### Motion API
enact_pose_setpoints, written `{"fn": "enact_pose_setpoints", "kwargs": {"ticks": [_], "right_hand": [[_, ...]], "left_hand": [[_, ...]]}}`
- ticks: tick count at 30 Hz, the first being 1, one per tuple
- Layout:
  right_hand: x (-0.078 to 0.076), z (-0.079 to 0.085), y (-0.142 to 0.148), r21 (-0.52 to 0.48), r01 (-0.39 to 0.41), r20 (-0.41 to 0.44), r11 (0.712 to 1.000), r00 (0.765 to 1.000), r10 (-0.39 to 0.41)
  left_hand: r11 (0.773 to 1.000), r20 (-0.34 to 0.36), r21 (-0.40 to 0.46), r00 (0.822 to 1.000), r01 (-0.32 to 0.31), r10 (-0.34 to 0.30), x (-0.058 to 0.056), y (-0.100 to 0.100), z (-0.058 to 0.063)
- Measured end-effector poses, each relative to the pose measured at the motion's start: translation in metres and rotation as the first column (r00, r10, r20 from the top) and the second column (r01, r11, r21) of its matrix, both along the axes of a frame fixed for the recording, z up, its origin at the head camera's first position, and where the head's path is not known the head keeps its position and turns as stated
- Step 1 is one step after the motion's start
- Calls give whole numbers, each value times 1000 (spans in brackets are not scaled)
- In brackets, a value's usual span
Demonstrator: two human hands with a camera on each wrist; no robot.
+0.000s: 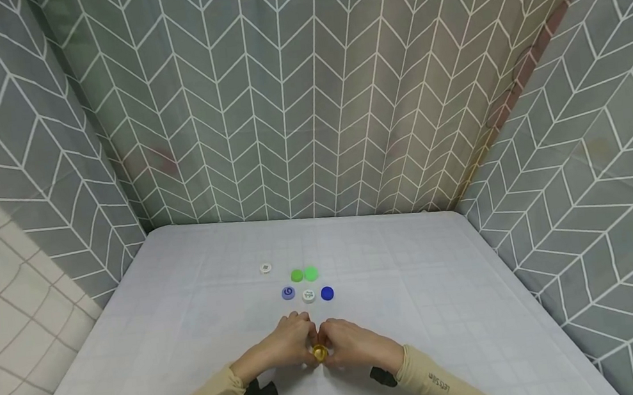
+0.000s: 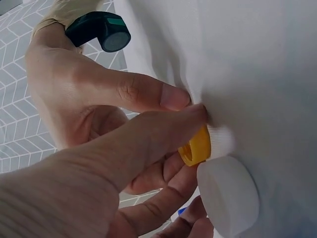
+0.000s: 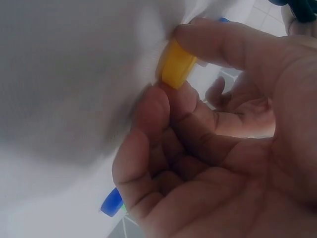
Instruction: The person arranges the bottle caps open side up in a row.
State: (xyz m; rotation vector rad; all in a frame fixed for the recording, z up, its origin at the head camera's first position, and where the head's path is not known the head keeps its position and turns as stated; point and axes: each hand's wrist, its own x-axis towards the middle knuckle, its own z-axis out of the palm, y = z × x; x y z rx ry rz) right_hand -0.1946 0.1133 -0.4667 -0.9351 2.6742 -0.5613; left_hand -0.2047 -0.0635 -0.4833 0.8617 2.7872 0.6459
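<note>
Head view: over the bench, our left hand and right hand are meeting, both pinching the yellow cap, nearer us than the blue cap and other caps. We seem to be positioning it; the next move is probably calling for an even release.
</note>
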Motion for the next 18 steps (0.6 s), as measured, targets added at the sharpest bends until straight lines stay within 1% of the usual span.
{"fn": "enact_pose_setpoints", "kwargs": {"ticks": [6,10,14,18], "right_hand": [[0,2,1,-10,13,39,1000,999,-13],[-2,4,2,-21,16,17,1000,1000,-16],[-5,10,3,-74,19,-23,997,1000,-20],[-10,17,2,-155,24,-68,988,997,-35]], "left_hand": [[1000,34,-10,999,17,-16,2,-3,5],[999,56,8,998,36,-37,0,-7,11],[998,78,67,997,22,-27,-4,-13,20],[990,91,143,996,1,-14,-9,-21,34]]}}
